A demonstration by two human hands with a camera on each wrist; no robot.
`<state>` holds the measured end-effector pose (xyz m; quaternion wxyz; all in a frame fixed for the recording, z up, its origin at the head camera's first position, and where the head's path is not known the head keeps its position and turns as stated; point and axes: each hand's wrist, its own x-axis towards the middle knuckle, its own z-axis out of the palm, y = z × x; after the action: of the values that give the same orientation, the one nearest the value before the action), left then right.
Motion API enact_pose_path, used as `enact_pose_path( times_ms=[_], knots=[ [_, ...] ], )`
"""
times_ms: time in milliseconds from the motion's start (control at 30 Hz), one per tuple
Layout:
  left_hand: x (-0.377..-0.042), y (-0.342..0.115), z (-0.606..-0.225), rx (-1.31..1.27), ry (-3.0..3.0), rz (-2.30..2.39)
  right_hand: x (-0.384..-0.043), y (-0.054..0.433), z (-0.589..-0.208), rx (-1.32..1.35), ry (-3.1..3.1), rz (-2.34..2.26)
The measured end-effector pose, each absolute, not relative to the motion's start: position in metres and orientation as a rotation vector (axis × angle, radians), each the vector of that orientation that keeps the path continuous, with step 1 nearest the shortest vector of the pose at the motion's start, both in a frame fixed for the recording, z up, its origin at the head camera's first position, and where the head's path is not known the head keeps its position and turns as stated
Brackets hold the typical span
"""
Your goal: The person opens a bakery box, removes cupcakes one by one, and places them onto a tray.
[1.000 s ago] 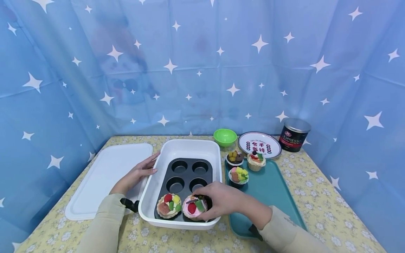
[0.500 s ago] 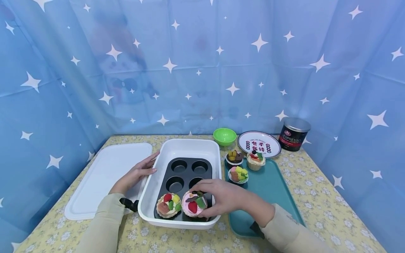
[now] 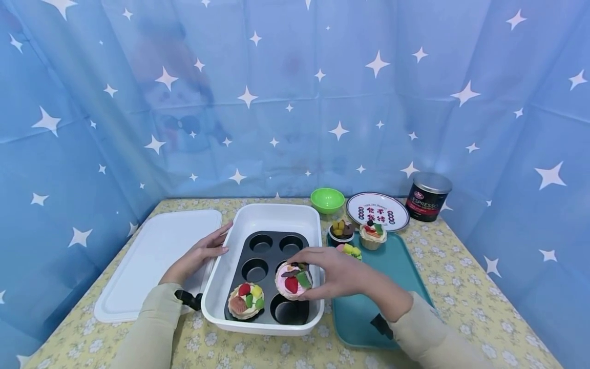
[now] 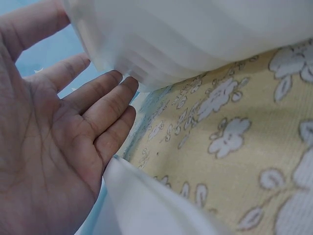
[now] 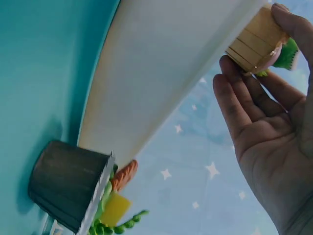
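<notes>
My right hand (image 3: 338,271) pinches a pink-frosted cupcake (image 3: 291,283), topped with a strawberry and a green piece, above the dark muffin pan (image 3: 272,279). In the right wrist view its tan ridged base (image 5: 257,41) is between thumb and fingers, over the rim of the white tub (image 5: 161,58). A second cupcake (image 3: 246,301), with cream and fruit, sits in the pan's near left cup. The pan stands inside the white tub (image 3: 215,292). My left hand (image 3: 198,256) rests its fairly straight fingers against the tub's left side; in the left wrist view the fingertips touch its wall (image 4: 195,39).
A teal tray (image 3: 382,287) to the right carries a chocolate cupcake (image 3: 342,230), a cream cupcake (image 3: 373,234) and a partly hidden yellow-topped one (image 3: 350,251). Behind are a green bowl (image 3: 328,200), a plate (image 3: 378,210) and an espresso tin (image 3: 428,197). A white lid (image 3: 156,261) lies left.
My right hand has lifted the pink cupcake out of the near right cup and moved it up and slightly right, baring that cup. The left hand stays at the tub.
</notes>
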<state>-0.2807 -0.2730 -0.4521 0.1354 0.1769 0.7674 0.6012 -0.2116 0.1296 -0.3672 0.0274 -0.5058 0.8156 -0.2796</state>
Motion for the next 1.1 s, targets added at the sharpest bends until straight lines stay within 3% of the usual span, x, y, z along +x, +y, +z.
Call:
enact_pose_path(
  times_ms=[300, 1100],
  knots=[
    [-0.280, -0.273, -0.456, 0.489, 2.234, 1.740, -0.222, 0.143, -0.362, -1.700, 2.549, -0.898],
    [-0.281, -0.272, -0.452, 0.440, 2.240, 1.739, -0.241, 0.227, -0.353, -1.228, 2.891, -0.916]
  ],
)
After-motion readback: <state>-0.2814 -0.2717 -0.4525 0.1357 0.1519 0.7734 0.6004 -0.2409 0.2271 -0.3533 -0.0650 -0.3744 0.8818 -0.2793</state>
